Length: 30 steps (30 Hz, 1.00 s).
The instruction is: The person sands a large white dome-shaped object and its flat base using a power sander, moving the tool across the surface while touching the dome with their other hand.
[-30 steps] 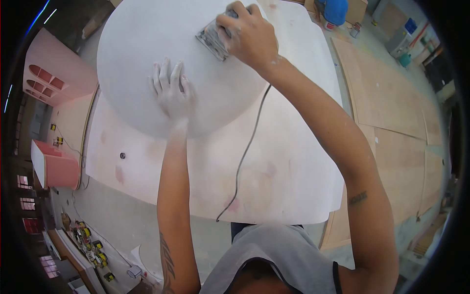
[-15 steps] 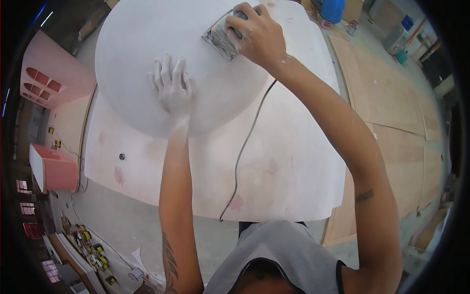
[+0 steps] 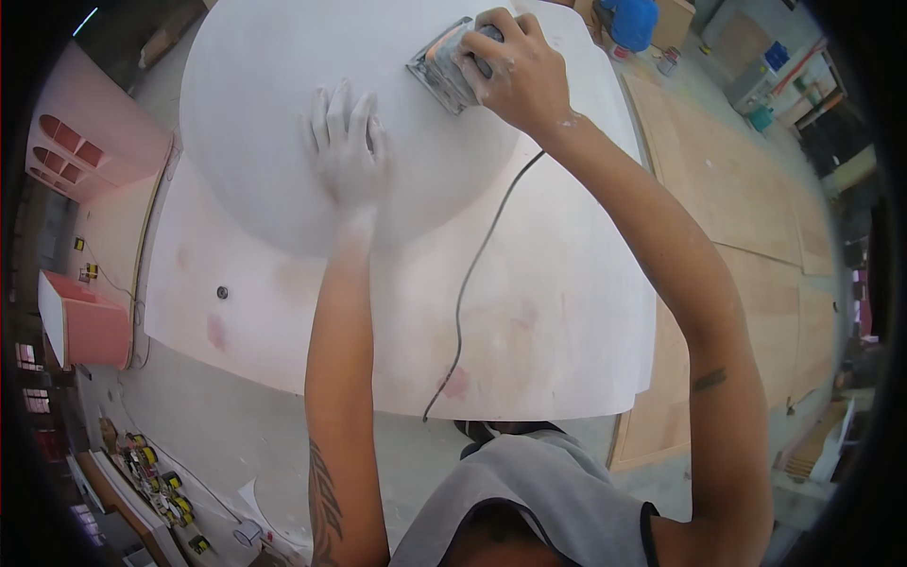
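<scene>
A large round white panel (image 3: 250,113) lies on a pale, stained worktable (image 3: 557,321). My left hand (image 3: 350,151), coated in white dust, rests on the panel with its fingers spread and nothing in them. Up and to the right, my right hand (image 3: 520,71) is wrapped round an electric sander (image 3: 446,71), whose pad sits on the panel. A dark power cord (image 3: 470,274) runs from under my right forearm down to the near edge of the table. The sander's far side is partly hidden by my fingers.
Plywood sheets (image 3: 746,217) lie at the right. Pink furniture pieces (image 3: 90,326) stand at the left. A small black ring (image 3: 222,293) is on the worktable. Power tools (image 3: 156,482) sit at lower left. A person in blue (image 3: 631,21) is at the top right.
The sander and my right hand have moved slightly right relative to the panel's edge. My left hand has shifted a little up and right. The view has also shifted slightly.
</scene>
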Each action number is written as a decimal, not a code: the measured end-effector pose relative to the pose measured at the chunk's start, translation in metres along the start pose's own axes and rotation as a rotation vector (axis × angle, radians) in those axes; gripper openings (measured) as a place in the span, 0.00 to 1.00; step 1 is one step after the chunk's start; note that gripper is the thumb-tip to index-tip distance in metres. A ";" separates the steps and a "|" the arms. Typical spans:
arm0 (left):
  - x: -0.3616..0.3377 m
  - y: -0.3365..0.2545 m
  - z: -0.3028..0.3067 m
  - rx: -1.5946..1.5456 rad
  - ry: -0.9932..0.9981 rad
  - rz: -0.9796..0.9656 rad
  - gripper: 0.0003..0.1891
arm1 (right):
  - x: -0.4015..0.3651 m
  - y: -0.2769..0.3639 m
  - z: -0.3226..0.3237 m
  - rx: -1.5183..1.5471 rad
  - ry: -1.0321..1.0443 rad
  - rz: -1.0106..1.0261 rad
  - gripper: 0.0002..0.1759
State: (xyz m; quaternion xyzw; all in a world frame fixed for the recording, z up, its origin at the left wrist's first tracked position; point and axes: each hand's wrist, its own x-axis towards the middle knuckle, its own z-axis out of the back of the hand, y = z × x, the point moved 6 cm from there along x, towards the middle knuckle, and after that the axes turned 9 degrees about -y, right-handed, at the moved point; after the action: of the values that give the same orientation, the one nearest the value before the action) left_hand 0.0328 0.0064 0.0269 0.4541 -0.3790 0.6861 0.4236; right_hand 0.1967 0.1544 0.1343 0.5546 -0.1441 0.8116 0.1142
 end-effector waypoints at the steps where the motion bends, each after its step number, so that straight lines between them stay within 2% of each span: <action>1: 0.001 -0.001 0.001 -0.012 -0.007 0.000 0.18 | -0.005 0.006 0.002 -0.002 0.010 0.002 0.06; 4: 0.002 0.000 0.002 -0.020 -0.029 0.000 0.18 | -0.022 0.027 0.014 0.094 0.028 0.101 0.08; 9: 0.002 0.000 0.000 -0.025 -0.042 -0.004 0.18 | -0.046 0.018 0.019 0.095 0.060 0.137 0.09; 13: 0.000 0.003 0.000 0.031 -0.016 -0.029 0.18 | -0.009 0.001 0.002 0.054 -0.002 0.039 0.05; 15: -0.002 0.003 -0.001 0.088 0.007 -0.042 0.19 | 0.009 -0.004 -0.005 0.015 0.005 -0.096 0.05; 16: -0.003 0.002 0.000 0.082 0.008 -0.039 0.20 | 0.027 0.001 0.001 0.082 0.226 -0.190 0.12; 17: -0.001 0.000 -0.002 0.076 0.002 -0.039 0.21 | 0.028 0.003 -0.005 0.102 0.222 -0.186 0.12; 19: -0.002 -0.001 -0.002 0.056 0.008 -0.004 0.22 | 0.023 0.016 -0.002 0.113 -0.035 -0.038 0.07; 20: -0.001 -0.001 -0.002 0.012 0.005 0.023 0.23 | 0.012 0.017 0.000 0.130 -0.038 -0.039 0.07; 22: 0.000 -0.002 -0.001 0.047 0.006 0.014 0.23 | -0.011 0.032 0.008 0.150 0.041 0.087 0.12; 25: -0.002 -0.001 -0.003 0.082 0.011 -0.011 0.24 | -0.039 0.023 0.011 0.212 0.076 0.155 0.09; 30: -0.003 -0.005 -0.007 0.108 0.009 -0.021 0.25 | -0.014 -0.020 -0.005 0.202 0.010 0.119 0.09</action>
State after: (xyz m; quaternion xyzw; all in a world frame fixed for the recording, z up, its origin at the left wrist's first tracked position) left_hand 0.0358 0.0142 0.0227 0.4772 -0.3346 0.7031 0.4074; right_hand 0.2045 0.1746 0.1219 0.5497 -0.0939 0.8300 0.0099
